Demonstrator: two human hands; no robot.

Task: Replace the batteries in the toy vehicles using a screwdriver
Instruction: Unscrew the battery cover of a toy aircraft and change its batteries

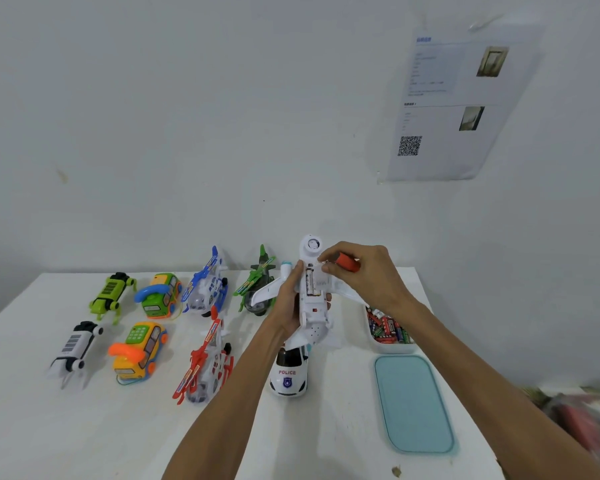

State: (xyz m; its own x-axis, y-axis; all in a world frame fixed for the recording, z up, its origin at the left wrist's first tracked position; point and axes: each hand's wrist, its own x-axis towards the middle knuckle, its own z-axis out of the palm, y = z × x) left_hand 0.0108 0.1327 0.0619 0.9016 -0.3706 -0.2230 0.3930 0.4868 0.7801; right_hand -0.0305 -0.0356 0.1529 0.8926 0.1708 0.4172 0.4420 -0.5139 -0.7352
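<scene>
Both hands are up over the white counter [118, 427]. The left hand [290, 299] grips a white plastic toy airplane [314, 317] round its middle, with the belly side facing up. The right hand [364, 275] curls round an orange-handled screwdriver [347, 262], and its fingertips touch the airplane just beside the battery slot. One silver battery [309, 281] sits in that slot (it is open, so you can see inside). The screwdriver's tip is hidden by the hand.

Under the airplane, a white toy police car [288, 374] stands on the counter. Off to the right is a white box [392, 348] full of loose batteries [387, 327]. A flat blue-green lid [414, 403] lies near it, closer to the person.

More toys stand in two rows on the left:
- Back row: a green robot dog [110, 294], a green bus phone [160, 294], a blue and white helicopter [207, 285] and a green helicopter [257, 285].
- Front row: a white robot dog [73, 351], a yellow bus phone [139, 351] and a red and white helicopter [207, 362].

A printed paper [454, 105] hangs on the wall.
</scene>
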